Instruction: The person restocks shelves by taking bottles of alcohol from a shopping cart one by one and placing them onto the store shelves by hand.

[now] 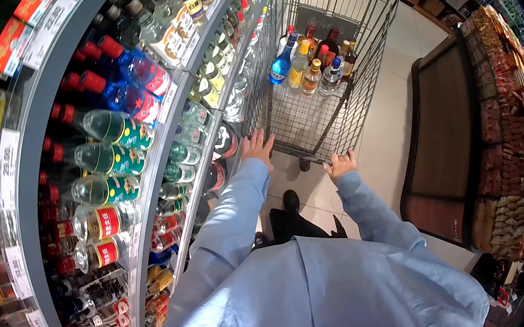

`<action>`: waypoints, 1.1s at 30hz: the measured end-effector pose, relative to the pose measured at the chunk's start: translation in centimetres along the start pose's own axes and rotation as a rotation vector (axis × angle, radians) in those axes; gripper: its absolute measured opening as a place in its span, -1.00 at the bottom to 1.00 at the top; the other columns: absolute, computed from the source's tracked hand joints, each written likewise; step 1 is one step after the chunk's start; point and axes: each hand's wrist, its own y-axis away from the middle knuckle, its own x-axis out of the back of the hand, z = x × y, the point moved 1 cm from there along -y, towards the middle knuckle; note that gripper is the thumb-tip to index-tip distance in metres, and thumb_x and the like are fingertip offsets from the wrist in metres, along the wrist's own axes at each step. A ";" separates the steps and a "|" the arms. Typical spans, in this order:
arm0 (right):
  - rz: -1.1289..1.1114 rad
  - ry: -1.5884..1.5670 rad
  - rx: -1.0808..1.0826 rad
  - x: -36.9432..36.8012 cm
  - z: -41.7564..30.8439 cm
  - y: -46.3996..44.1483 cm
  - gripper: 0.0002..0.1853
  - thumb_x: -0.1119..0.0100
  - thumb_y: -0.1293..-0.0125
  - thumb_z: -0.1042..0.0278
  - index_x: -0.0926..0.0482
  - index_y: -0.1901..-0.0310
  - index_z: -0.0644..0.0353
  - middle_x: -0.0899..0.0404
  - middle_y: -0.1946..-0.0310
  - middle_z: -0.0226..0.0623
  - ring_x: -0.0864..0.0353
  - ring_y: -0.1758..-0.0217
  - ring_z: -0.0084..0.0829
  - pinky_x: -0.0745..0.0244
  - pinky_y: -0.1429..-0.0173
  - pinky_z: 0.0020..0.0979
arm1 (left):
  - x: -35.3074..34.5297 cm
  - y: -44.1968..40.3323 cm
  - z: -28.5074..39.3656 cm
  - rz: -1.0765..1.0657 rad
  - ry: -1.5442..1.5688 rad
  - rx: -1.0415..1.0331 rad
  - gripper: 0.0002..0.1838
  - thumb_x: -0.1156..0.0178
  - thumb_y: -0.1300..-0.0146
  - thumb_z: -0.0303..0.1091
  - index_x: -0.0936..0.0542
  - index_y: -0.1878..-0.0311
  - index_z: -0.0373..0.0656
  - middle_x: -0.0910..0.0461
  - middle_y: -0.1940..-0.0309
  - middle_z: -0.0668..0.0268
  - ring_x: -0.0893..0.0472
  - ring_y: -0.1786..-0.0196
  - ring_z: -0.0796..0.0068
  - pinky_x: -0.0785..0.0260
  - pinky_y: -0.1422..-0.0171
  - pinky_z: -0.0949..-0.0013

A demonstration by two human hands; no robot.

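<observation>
A wire shopping cart (365,93) stands in front of me with several bottles inside, among them a blue bottle (282,61) and a yellow-labelled bottle (298,69). My left hand (257,149) is at the cart's near left corner, beside the shelf, its fingers spread; whether it touches the cart is unclear. At the near right corner of the cart, my right hand (342,164) has its fingers bent over the cart's edge.
Shelves of bottles (102,158) with a grey edge (28,194) run along my left side. On the right stands a dark display case (441,140) stacked with packaged goods (503,132). Tiled floor (386,154) lies between them.
</observation>
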 end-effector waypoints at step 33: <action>-0.975 -0.103 -0.069 -4.8 -14.0 23.6 -0.28 0.42 -0.17 -0.34 -0.28 -0.12 0.11 -0.40 0.00 -0.04 -0.37 -0.06 -0.05 -0.22 -0.11 -0.16 | -16.7 28.3 -3.4 0.107 0.174 -0.102 -0.07 -0.26 0.22 -0.05 -0.03 -0.29 0.20 0.17 -0.33 0.14 0.21 -0.38 0.17 0.32 -0.36 0.05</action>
